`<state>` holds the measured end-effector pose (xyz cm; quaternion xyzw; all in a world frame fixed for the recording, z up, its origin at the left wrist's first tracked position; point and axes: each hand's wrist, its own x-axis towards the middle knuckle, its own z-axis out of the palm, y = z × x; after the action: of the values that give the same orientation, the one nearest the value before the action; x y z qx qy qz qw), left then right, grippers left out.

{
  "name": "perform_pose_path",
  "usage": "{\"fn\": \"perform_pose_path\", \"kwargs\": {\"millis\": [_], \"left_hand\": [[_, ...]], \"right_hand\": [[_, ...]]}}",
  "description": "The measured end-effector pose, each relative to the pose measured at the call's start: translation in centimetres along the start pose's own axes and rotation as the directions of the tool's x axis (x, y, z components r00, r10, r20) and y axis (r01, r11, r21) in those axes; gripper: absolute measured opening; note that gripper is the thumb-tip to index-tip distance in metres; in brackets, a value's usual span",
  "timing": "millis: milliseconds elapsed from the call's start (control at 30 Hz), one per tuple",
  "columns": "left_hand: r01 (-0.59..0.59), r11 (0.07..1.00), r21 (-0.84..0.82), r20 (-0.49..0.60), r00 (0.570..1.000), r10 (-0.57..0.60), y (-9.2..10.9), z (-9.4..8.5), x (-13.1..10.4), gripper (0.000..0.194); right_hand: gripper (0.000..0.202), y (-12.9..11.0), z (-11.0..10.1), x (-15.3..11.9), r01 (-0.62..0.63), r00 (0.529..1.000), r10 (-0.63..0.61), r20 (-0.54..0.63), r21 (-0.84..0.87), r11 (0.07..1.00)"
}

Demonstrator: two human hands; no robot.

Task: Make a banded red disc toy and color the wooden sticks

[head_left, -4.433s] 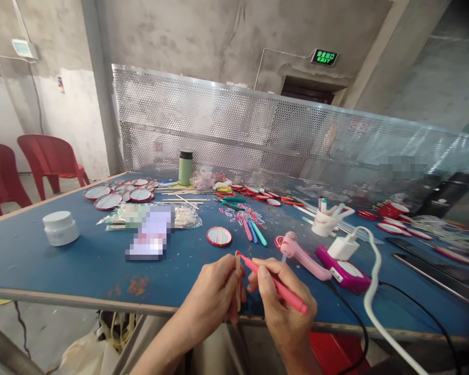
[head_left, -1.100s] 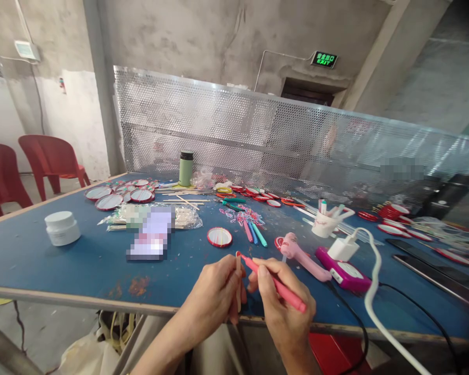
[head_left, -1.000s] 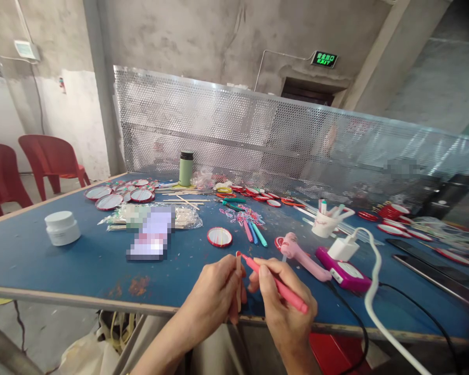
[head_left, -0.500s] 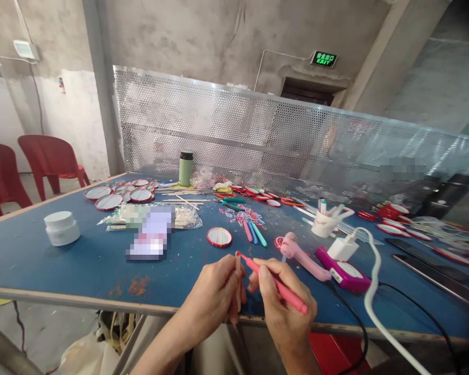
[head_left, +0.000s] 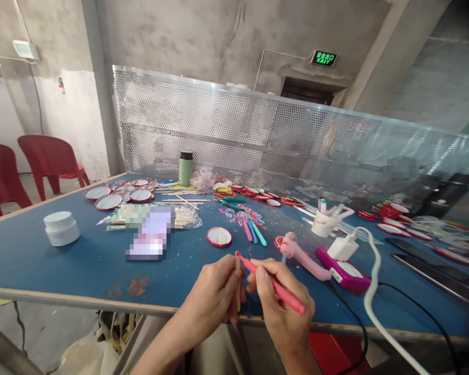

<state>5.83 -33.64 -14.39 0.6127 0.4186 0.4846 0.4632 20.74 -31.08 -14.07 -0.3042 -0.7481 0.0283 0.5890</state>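
Observation:
Near the table's front edge, my left hand (head_left: 214, 289) is closed around a thin flat wooden stick (head_left: 238, 284), held upright. The stick's top end is coloured red. My right hand (head_left: 283, 302) grips a pinkish-red marker pen (head_left: 283, 294) like a writing tool, its tip at or very close to the stick's red end. Just beyond my hands lies a round white disc with a red rim (head_left: 219, 237), with thin lines across it. Behind it are pink, blue and teal markers (head_left: 254, 233) beside a heap of small coloured clips (head_left: 244, 214).
To the right are a pink glue gun (head_left: 303, 258), a magenta power strip (head_left: 346, 271) with a white charger and cables, and a paper cup (head_left: 323, 223) of pens. On the left stand a phone (head_left: 150, 234) and a white jar (head_left: 61, 229). A perforated metal screen (head_left: 219, 125) backs the table.
My right hand and the marker have shifted slightly left, along the stick's red end. My left hand and the stick stay almost still.

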Motion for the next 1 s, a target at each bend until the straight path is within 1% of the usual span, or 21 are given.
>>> {"fn": "perform_pose_path", "kwargs": {"millis": [267, 433, 767, 1000], "left_hand": [[-0.005, 1.000, 0.003, -0.004, 1.000, 0.005, -0.31, 0.06, 0.07, 0.035], [0.002, 1.000, -0.007, -0.004, 1.000, -0.002, -0.19, 0.02, 0.00, 0.033], [0.022, 1.000, 0.013, -0.015, 1.000, -0.022, -0.18, 0.05, 0.01, 0.034], [0.013, 1.000, 0.021, -0.010, 1.000, -0.013, -0.08, 0.05, 0.01, 0.034]], "right_hand": [[0.014, -0.09, -0.02, 0.18, 0.010, 1.000, -0.010, -0.007, -0.016, 1.000], [0.015, -0.11, 0.00, 0.11, 0.012, 1.000, -0.012, -0.021, -0.008, 1.000], [0.015, -0.04, 0.01, 0.08, 0.015, 1.000, -0.015, -0.007, 0.001, 1.000], [0.015, -0.20, -0.09, 0.14, 0.026, 1.000, -0.026, 0.000, -0.001, 1.000]]}}
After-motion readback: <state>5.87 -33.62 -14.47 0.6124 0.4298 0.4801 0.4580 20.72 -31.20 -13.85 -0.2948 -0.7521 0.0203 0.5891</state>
